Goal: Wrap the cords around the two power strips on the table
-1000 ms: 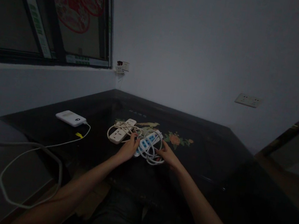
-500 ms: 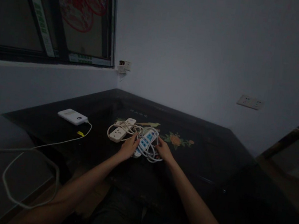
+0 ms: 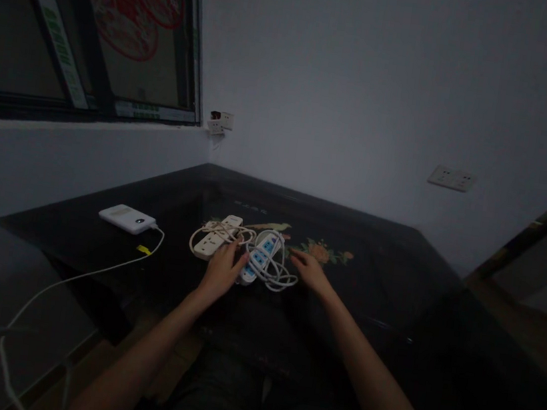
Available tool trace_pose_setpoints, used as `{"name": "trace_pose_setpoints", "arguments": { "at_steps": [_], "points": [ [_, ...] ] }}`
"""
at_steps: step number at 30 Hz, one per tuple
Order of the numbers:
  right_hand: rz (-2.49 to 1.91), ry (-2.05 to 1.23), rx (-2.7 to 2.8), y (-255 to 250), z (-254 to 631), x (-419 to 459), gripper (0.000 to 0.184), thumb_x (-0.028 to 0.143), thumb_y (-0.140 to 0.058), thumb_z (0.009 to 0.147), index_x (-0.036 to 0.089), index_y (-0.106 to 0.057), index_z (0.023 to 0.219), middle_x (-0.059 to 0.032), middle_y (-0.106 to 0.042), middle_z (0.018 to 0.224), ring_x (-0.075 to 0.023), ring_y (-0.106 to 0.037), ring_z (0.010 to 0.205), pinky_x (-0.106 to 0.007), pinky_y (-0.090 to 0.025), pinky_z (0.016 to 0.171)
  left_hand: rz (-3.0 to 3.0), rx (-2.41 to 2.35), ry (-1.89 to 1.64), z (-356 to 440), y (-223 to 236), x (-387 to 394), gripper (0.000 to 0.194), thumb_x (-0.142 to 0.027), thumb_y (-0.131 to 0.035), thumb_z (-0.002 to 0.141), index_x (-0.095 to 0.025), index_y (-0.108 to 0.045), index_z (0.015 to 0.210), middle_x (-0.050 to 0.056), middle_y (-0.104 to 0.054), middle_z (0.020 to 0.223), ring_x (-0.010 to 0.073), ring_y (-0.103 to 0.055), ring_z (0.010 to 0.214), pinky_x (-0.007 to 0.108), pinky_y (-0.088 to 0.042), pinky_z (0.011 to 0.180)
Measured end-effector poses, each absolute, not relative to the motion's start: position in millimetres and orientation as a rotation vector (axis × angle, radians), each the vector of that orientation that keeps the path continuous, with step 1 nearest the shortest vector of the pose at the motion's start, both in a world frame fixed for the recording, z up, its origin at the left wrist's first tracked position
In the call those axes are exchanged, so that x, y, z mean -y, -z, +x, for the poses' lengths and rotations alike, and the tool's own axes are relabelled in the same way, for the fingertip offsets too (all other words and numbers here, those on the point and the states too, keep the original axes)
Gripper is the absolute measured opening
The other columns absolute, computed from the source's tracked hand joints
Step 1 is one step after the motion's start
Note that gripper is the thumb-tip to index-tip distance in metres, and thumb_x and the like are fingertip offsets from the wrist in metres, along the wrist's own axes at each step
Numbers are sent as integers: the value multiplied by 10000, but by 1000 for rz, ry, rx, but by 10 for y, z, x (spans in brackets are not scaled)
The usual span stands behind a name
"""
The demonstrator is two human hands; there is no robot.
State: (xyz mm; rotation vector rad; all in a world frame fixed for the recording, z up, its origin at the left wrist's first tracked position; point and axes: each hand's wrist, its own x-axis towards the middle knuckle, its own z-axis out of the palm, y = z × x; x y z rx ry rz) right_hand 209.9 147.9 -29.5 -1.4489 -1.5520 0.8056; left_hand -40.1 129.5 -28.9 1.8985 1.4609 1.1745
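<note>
A power strip with blue sockets (image 3: pixel 264 249) lies aslant on the dark table, its pale cable (image 3: pixel 284 280) looped over it and to its right. Left of it is a cream power strip (image 3: pixel 208 245), crossed by its own cable. My left hand (image 3: pixel 221 272) rests between the two strips, thumb apart from the fingers and near the blue-socketed strip's left edge; its fingertips are partly hidden at the cream strip. Just right of the loops, my right hand (image 3: pixel 312 272) has its fingers stretched out and apart from the cable, with nothing in it.
A white power bank (image 3: pixel 126 218) lies at the left, its cord (image 3: pixel 114 268) running off the table's edge. Beside it is a yellow tag (image 3: pixel 144 250). Walls and a window (image 3: pixel 139 33) bound the table (image 3: pixel 369 244), with a wall socket (image 3: pixel 452 178) at the right.
My right hand has let go of the cable loops and moved slightly right. The left hand has eased left off the blue-socketed strip. The view has shifted a little.
</note>
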Motion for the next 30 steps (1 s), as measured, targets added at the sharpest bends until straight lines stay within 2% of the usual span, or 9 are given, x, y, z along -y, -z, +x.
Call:
{"name": "trace_pose_setpoints", "arguments": {
  "at_steps": [2,4,5,8,10,12,14,17,30],
  "points": [
    [-1389,-795,1481,254,2211,-1341,276,334,-581,821,149,-685,998,-117,-688,1071,-266,-597,1065,-388,-484,884,1976,-1408,-1366,-331,133,-1103,363,-347,-486,881,-167,-555,1189,134,-604,1156,269,-531,1136,405,-362,1003],
    [-1328,-795,1397,215,2285,-1203,384,444,-508,851,147,-663,1037,-136,-665,1108,-270,-597,1064,-387,-508,841,2036,-1179,-1511,-139,-25,-902,236,-314,-439,914,-182,-591,1039,92,-634,1027,221,-583,1000,323,-430,882],
    [-1295,-803,1360,202,2300,-1136,438,493,-457,868,149,-648,1062,-141,-658,1111,-266,-604,1051,-382,-517,823,2077,-1049,-1475,3,-80,-816,216,-306,-422,928,-185,-598,954,69,-646,927,195,-603,889,285,-447,796],
    [-1198,-867,1304,215,2266,-947,555,600,-313,897,181,-634,1069,-125,-676,1020,-241,-646,958,-362,-535,796,2476,-514,-974,513,-71,-686,298,-235,-350,953,-187,-603,803,17,-639,722,132,-578,647,225,-423,631],
    [-1157,-939,1326,278,2206,-830,593,656,-294,881,206,-671,964,-103,-696,867,-234,-673,822,-349,-547,736,2827,-89,-580,807,74,-711,223,-212,-451,906,-182,-637,787,13,-664,707,128,-572,610,226,-398,586],
    [-1141,-1005,1382,372,2153,-722,573,678,-380,845,204,-699,806,-89,-691,725,-235,-669,696,-351,-543,670,2901,54,-460,975,256,-785,121,-191,-597,798,-186,-663,696,4,-656,619,131,-545,554,236,-377,549],
    [-1135,-1036,1443,463,2121,-637,525,653,-497,805,180,-705,715,-85,-693,685,-239,-663,671,-364,-534,673,2933,97,-421,1011,406,-861,105,-167,-645,741,-179,-671,640,14,-656,593,133,-539,551,241,-378,554],
    [-1112,-1039,1510,530,2111,-568,471,608,-569,782,165,-720,738,-75,-717,752,-246,-668,765,-373,-523,748,2945,85,-411,932,513,-925,123,-151,-628,746,-166,-687,638,22,-668,601,128,-538,545,240,-377,545],
    [-1026,-1061,1634,445,2118,-558,420,517,-475,887,177,-719,856,-62,-727,887,-226,-660,905,-361,-477,888,2841,-38,-406,900,549,-1010,121,-138,-579,779,-130,-695,745,50,-712,737,130,-610,657,211,-432,621]
  ]
}}
